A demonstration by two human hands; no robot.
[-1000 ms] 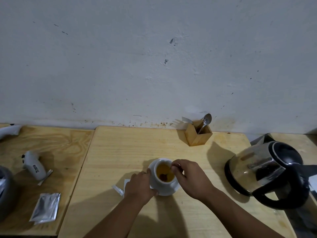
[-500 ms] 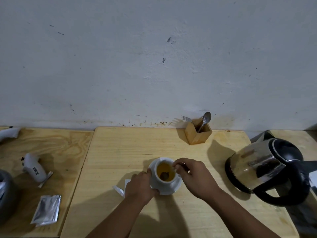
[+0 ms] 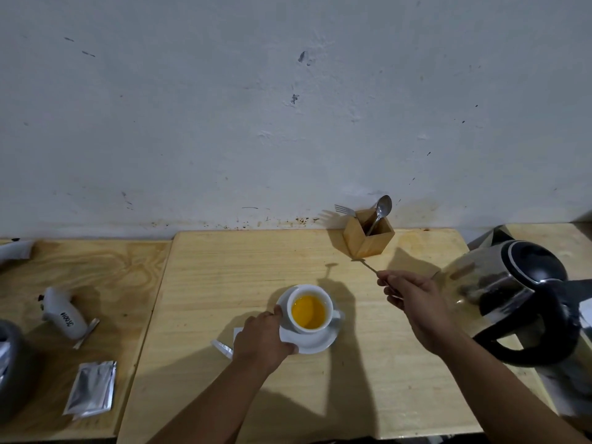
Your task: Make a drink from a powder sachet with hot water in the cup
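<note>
Right grip: the right hand (image 3: 416,299) pinches a thin stirring spoon (image 3: 368,267), its stem aimed at the wooden holder (image 3: 368,235) just beyond.
Left grip: the left hand (image 3: 262,338) clasps the saucer (image 3: 320,342) rim.
Cup: the cup (image 3: 330,310) sits on the saucer, right of the left grip, full of orange drink.
Drip risk: a wet spoon may spot the tabletop (image 3: 224,267).
Knock risk: a misjudged poke could tip the holder.
Kettle risk: the kettle (image 3: 512,283), close right of the right grip, could catch the wrist.

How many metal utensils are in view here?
3. A silver fork and a silver spoon stand in the square wooden holder; a thin metal utensil, blurred, is pinched in the right hand. Others could be hidden inside the holder.
</note>
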